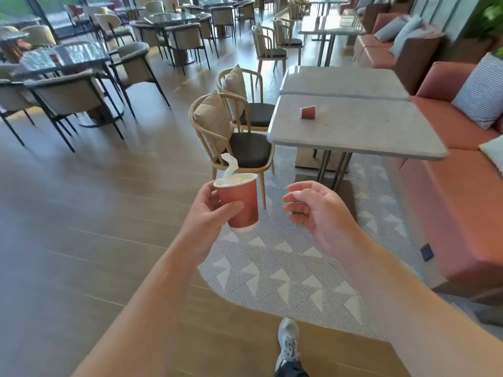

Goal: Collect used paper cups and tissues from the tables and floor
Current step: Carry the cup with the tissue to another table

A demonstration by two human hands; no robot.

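Shoe (288, 341) and a dark trouser hem show at the bottom edge, planted on the wooden floor just short of the patterned rug (285, 268), so the person looks to be walking toward the seating ahead. Above that, the left hand (209, 213) wraps its fingers and thumb round a red paper cup (242, 205), held upright, presumably so it can serve as a carrier: a twisted white tissue (230, 165) is stuffed inside and pokes up past the rim. Keeping it level likely stops the tissue from falling out. The right hand (313, 210) floats beside it with fingers loosely curled and nothing in them, a free grip that seems kept ready for the next pickup. Beyond both hands stand two wooden chairs with cushions, the nearer chair (234, 137) tucked against the grey desk (367, 137). On that desk a second red cup (308, 112) lies tipped on its side, well apart from either grip, ahead and somewhat right of the free hand, which is probably the one to take it. A salmon bench (449, 186) runs along the far side, and more tables and chairs fill the room behind.
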